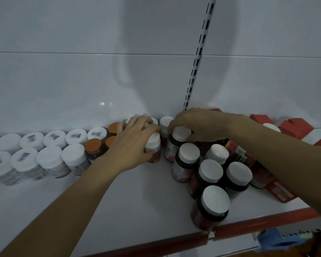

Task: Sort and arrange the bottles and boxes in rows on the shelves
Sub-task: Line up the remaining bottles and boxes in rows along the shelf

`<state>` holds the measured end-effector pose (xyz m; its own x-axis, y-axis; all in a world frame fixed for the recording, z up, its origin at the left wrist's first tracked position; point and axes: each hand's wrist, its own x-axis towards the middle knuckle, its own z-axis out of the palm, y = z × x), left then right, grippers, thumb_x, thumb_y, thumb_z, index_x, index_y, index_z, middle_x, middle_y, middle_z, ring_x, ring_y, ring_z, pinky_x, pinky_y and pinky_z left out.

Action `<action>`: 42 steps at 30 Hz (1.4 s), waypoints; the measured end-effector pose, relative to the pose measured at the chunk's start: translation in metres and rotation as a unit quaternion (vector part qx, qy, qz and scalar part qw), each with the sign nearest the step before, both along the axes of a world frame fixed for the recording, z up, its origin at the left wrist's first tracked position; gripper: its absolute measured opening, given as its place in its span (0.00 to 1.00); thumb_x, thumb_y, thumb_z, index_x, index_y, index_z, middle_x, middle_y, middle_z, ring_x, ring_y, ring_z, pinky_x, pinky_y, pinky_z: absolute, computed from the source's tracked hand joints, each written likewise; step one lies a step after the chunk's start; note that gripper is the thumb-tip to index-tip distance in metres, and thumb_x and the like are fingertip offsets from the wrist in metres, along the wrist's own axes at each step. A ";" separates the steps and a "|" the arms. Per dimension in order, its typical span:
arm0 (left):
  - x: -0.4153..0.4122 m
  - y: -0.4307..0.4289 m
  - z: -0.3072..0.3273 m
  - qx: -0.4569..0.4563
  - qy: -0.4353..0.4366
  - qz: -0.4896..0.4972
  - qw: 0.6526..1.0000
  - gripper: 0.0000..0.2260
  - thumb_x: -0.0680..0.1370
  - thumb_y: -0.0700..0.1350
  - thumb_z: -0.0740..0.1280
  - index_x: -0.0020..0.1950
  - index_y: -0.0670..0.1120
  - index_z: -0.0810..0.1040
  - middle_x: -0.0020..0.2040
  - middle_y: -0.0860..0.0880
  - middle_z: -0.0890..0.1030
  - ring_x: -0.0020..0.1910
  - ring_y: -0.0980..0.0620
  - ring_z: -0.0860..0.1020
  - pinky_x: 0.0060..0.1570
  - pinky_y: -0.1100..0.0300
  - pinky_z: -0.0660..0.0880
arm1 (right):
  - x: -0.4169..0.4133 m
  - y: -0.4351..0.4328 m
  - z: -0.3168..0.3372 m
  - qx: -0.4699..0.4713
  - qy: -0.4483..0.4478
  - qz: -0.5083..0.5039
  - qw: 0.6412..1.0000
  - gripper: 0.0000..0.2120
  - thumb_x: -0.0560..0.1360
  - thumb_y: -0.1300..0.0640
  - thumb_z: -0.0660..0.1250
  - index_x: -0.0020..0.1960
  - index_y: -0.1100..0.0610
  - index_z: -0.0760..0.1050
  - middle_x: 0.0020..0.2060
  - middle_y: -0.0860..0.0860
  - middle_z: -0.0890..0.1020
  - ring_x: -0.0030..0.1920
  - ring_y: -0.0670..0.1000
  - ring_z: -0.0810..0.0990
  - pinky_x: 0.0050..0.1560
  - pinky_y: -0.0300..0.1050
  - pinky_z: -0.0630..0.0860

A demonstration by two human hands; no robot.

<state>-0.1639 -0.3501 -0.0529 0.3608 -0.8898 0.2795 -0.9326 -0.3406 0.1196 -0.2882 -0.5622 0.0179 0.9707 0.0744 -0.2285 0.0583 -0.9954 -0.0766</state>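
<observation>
White plastic caps across the whole shelf [137, 191]; two are in play.

Left hand [135, 143], frame centre: curled round a small bottle [154, 148], thumb on the near side, fingers over the cap. The bottle is upright; cannot tell whether its base is on the shelf or just off it.

Right hand [200, 125], just right of centre: arched over a dark bottle [180, 135], fingertips hooked down round the cap, so it has hold of it. Both bottles are near the back wall, with a narrow gap between them.

Judgement: the step in hand is closing up the back rows.
- Keep each bottle upright; slide rather than lift.
- Seat the small bottle against its neighbours by the orange-capped bottles [93, 146], then bring the dark bottle in beside its like.
- Mind the loose cluster [211, 171] right of centre; the right forearm crosses above it.
- The front bottle [211, 206] stands at the red rail [248, 222], an easy knock-off.

Red boxes [295, 127], upper right of the pile, not yet sorted
</observation>
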 end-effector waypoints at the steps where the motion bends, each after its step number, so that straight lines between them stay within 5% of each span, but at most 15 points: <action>1: 0.001 0.000 -0.001 -0.001 -0.001 -0.001 1.000 0.26 0.70 0.52 0.74 0.67 0.59 0.71 0.70 0.54 0.67 0.67 0.48 0.65 0.55 0.50 0.60 | 0.001 0.003 -0.002 0.006 -0.006 0.007 1.000 0.25 0.74 0.58 0.74 0.65 0.40 0.72 0.57 0.45 0.78 0.58 0.50 0.76 0.59 0.52 0.75; 14: -0.001 0.007 -0.005 -0.008 -0.008 -0.005 1.000 0.29 0.73 0.55 0.72 0.73 0.54 0.70 0.74 0.53 0.67 0.72 0.49 0.64 0.63 0.47 0.63 | -0.003 0.014 -0.009 0.040 -0.090 -0.009 0.995 0.24 0.73 0.57 0.76 0.66 0.49 0.73 0.53 0.48 0.73 0.43 0.46 0.72 0.45 0.45 0.73; 19: 0.000 0.008 -0.003 -0.004 -0.004 -0.016 1.000 0.29 0.73 0.55 0.72 0.73 0.54 0.70 0.74 0.53 0.67 0.73 0.48 0.64 0.63 0.46 0.64 | -0.002 0.000 0.004 0.043 -0.069 -0.025 0.996 0.26 0.74 0.62 0.75 0.68 0.48 0.72 0.54 0.45 0.75 0.46 0.45 0.78 0.48 0.43 0.79; 31: -0.003 0.006 0.007 -0.017 0.014 -0.024 0.999 0.26 0.76 0.56 0.69 0.73 0.55 0.69 0.72 0.55 0.67 0.71 0.51 0.64 0.62 0.50 0.63 | 0.000 -0.007 0.009 0.034 -0.101 -0.050 0.993 0.24 0.75 0.68 0.66 0.68 0.51 0.73 0.56 0.50 0.78 0.49 0.46 0.74 0.50 0.42 0.74; 37: -0.009 -0.017 0.026 -0.072 0.049 -0.069 0.994 0.21 0.79 0.55 0.59 0.71 0.53 0.73 0.69 0.55 0.71 0.68 0.53 0.69 0.63 0.49 0.64 | -0.036 -0.044 0.027 -0.022 -0.084 -0.096 0.992 0.10 0.76 0.53 0.70 0.57 0.49 0.75 0.44 0.45 0.78 0.45 0.48 0.77 0.47 0.46 0.75; 42: -0.016 -0.047 0.033 -0.017 0.093 -0.101 0.990 0.22 0.81 0.53 0.53 0.73 0.52 0.72 0.73 0.57 0.70 0.70 0.56 0.69 0.63 0.53 0.61 | -0.056 -0.056 0.017 -0.076 -0.012 -0.106 0.991 0.16 0.72 0.39 0.71 0.50 0.48 0.73 0.39 0.42 0.74 0.43 0.50 0.76 0.43 0.48 0.75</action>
<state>-0.1802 -0.3969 -0.0197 0.2241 -0.9406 0.2550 -0.9419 -0.1419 0.3044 -0.3442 -0.6180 0.0349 0.9662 -0.1656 -0.1976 -0.1536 -0.9853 0.0744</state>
